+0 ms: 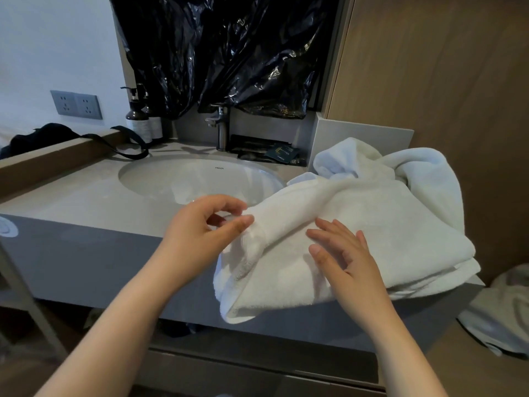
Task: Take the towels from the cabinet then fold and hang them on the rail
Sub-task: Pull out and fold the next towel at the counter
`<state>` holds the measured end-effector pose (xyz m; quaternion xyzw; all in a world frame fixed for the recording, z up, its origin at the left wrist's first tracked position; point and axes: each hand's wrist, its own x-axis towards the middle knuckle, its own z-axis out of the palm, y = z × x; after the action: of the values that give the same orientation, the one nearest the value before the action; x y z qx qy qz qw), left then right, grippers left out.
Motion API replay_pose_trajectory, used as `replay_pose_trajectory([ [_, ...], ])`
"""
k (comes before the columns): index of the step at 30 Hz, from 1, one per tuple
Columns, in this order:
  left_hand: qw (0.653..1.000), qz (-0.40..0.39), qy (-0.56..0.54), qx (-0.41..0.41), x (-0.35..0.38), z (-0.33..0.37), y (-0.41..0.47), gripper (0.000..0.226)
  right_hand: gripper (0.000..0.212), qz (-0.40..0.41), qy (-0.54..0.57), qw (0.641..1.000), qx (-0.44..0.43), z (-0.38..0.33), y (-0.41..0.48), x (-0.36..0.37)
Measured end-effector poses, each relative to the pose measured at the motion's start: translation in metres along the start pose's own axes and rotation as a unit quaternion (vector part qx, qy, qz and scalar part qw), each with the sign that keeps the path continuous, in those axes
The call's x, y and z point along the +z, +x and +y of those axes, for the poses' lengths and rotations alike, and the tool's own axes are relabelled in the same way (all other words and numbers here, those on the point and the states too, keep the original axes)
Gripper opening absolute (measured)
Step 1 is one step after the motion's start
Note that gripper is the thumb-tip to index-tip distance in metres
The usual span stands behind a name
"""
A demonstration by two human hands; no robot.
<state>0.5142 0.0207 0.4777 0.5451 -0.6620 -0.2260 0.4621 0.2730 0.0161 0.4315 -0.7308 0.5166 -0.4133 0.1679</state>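
Observation:
A white towel lies partly folded on the right end of the grey vanity counter, its near corner hanging over the front edge. A second, crumpled white towel is bunched behind it against the wall. My left hand is at the folded towel's left edge, thumb and curled fingers closing on the fabric there. My right hand rests flat on top of the towel with its fingers spread. No rail or cabinet is in view.
A round white sink with a metal tap sits left of the towels. Dark pump bottles and a black bag strap lie at the back left. Black plastic sheeting covers the mirror. More cloth lies at lower right.

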Motion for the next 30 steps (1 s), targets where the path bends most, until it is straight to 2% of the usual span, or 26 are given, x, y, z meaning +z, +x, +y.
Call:
replay_pose_trajectory([
  [5,0.997,-0.051,-0.05,-0.014,-0.004,-0.004,0.009,0.022,0.036,0.001,-0.001,1.0,0.009,-0.002,0.0,0.001],
  [11,0.997,-0.069,-0.037,0.008,-0.011,-0.006,0.019,0.013,0.038,0.001,0.002,1.0,0.012,-0.003,0.0,0.001],
  [18,0.985,-0.087,0.096,0.113,-0.016,-0.018,0.032,0.013,0.033,0.003,-0.006,1.0,0.015,-0.003,0.0,0.002],
  [19,0.984,-0.072,0.101,0.131,-0.017,-0.019,0.035,0.016,0.033,0.003,-0.004,1.0,0.016,-0.003,0.0,0.001],
  [21,0.987,0.009,0.059,0.147,-0.021,-0.024,0.043,0.018,0.032,0.006,0.003,1.0,0.019,-0.004,0.001,0.001],
  [24,0.984,0.134,-0.03,0.114,-0.027,-0.033,0.049,0.02,0.035,0.012,0.01,1.0,0.022,-0.005,0.001,0.001],
  [28,0.988,0.105,-0.116,0.011,-0.02,-0.044,0.028,0.011,0.038,0.013,-0.003,1.0,0.027,-0.004,0.001,0.002],
  [30,0.984,0.115,-0.135,-0.038,-0.018,-0.049,0.006,0.014,0.037,0.008,-0.01,1.0,0.026,-0.003,0.001,0.002],
])
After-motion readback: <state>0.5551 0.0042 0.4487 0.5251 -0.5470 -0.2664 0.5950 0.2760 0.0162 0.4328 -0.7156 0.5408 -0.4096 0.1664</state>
